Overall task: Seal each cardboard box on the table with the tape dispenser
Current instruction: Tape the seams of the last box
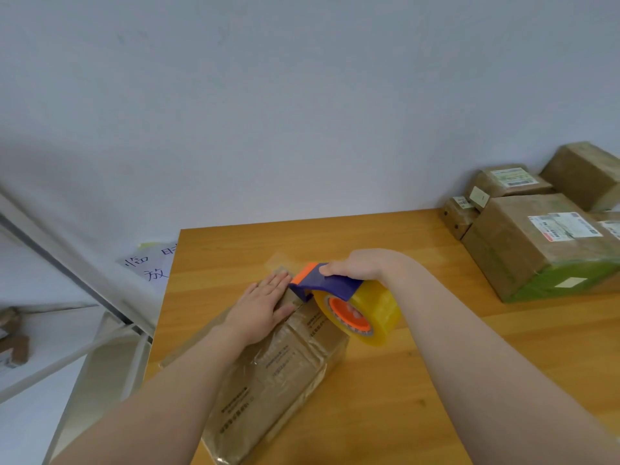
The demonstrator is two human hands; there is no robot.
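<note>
Brown cardboard, glossy under clear tape, fills the near middle of what we see: a long cardboard box (278, 374) lies on the wooden table (436, 347), its near end towards us and its far end angled away to the right. We take this box as our landmark.

On its top, close to the far end, the left hand (258, 307) lies flat, fingers straight and together, palm pressing the flap left of the centre seam. Just right of those fingertips, at the box's far end, sits the tape dispenser (332, 285), blue with an orange front edge (the blade is too small for us to make out). The right hand (355, 266) grips it from above, fingers curled over the blue body. The yellowish roll of tape (372, 313), on an orange hub, hangs off the box's right side; whether it touches the box's edge we cannot tell.

Just beyond the box's far end a pale clear strip (278, 260) shows against the wood.

Well beyond the box and to its right, at the table's far corner, we see a pile of other cardboard boxes (523, 243), several with white labels, the nearest with a green band low on its side. Beyond the box to its left, past the table's edge, lies a sheet of paper (151, 263) with handwritten characters. Behind everything stands a plain pale wall (302, 95).
</note>
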